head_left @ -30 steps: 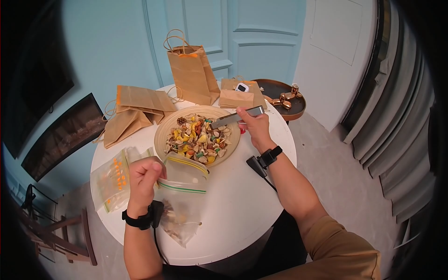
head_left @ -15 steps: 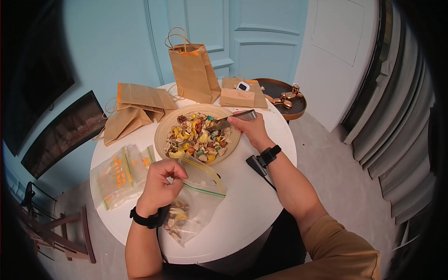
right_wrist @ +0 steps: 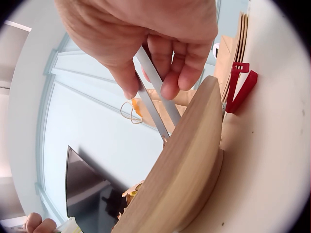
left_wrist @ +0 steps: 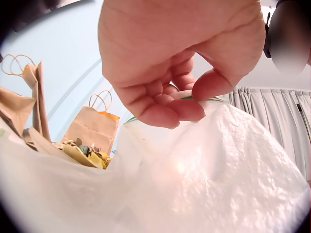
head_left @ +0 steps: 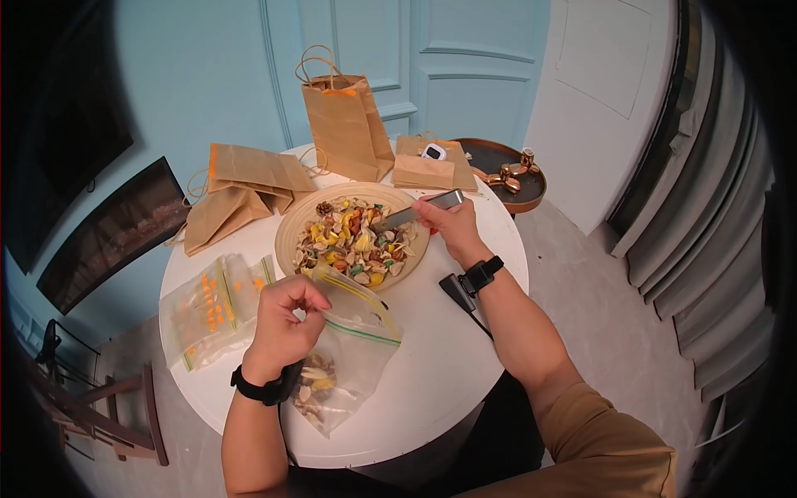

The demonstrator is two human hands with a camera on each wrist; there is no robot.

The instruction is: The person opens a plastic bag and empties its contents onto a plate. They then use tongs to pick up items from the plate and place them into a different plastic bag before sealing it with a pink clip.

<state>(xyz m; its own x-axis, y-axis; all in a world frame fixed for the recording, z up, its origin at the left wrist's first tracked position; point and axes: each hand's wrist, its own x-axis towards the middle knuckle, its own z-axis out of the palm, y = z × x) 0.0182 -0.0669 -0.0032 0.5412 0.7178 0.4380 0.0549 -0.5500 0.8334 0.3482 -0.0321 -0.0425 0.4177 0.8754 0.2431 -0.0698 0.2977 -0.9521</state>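
Observation:
Thumb and fingers of my left hand point(head_left: 286, 324) pinch the green-lined rim of a clear zip bag point(head_left: 361, 369); the left wrist view shows this grip close up. Some dried petals and pieces lie in the bottom of the bag, whose mouth gapes beside the plate. My right hand point(head_left: 452, 228) holds metal tongs point(right_wrist: 154, 109) between thumb and fingers. Their tips reach down into the potpourri point(head_left: 340, 241) heaped on a round wooden plate point(head_left: 286, 253). In the right wrist view the plate's rim hides the tips, and the two arms stand slightly apart.
More zip bags with orange marks point(head_left: 207, 311) lie on the white table point(head_left: 448, 365) at left. Brown paper bags point(head_left: 344, 124) stand and lie behind the plate, with a white timer point(head_left: 433, 152) on a flat one. A red clip point(right_wrist: 238, 90) lies right of the plate.
My left hand has moved right with the zip bag, whose mouth now sits closer to the plate's front edge. The tongs have shifted slightly and still point into the potpourri.

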